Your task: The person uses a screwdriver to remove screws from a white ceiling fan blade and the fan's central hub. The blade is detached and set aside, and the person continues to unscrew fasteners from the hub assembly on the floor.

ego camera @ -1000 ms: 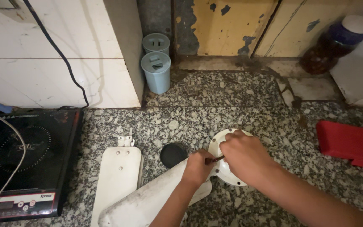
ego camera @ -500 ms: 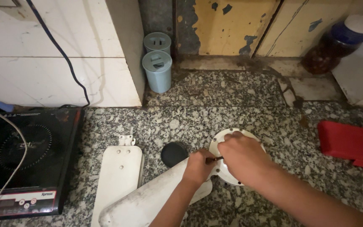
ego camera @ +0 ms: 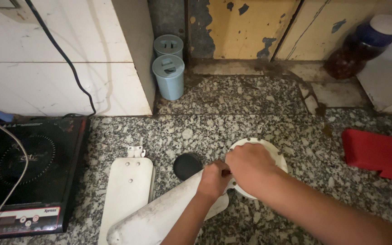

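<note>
Granite counter (ego camera: 259,127), speckled grey, seen from above.

Left hand (ego camera: 214,179): closed in a loose fist, resting on the near end of a dirty white fan blade (ego camera: 159,215) where it meets the round white hub plate (ego camera: 273,156). The fingers curl around something small and dark at the joint; what it is cannot be told.

Right hand (ego camera: 248,165): fingers drawn together, pressed down on the hub plate, covering most of its left half. It touches the left hand at the knuckles. Whether it pinches anything cannot be told.

Hub plate: lies flat on the counter at centre, small holes around the rim. The blade runs from it toward the lower left edge.

A second white blade (ego camera: 128,190) lies flat just left of the first, with a small metal bracket (ego camera: 134,151) at its far end. A black round cap (ego camera: 187,165) sits between this blade and the hub plate, just beside the left hand.

Far left: black induction cooker (ego camera: 28,172), with a white label strip and buttons along its near edge. A black cable (ego camera: 64,59) runs up the white tiled wall (ego camera: 69,81); a pale cord (ego camera: 10,181) crosses the cooker.

Back, in the corner: two pale blue cylindrical tubs (ego camera: 169,75) with lids, one behind the other. Behind them, a yellow door (ego camera: 246,27) with flaking paint.

Upper right: dark jar (ego camera: 359,50), blue collar, white lid, leaning. Right edge: flat red tray (ego camera: 377,152), well apart from the hands.
</note>
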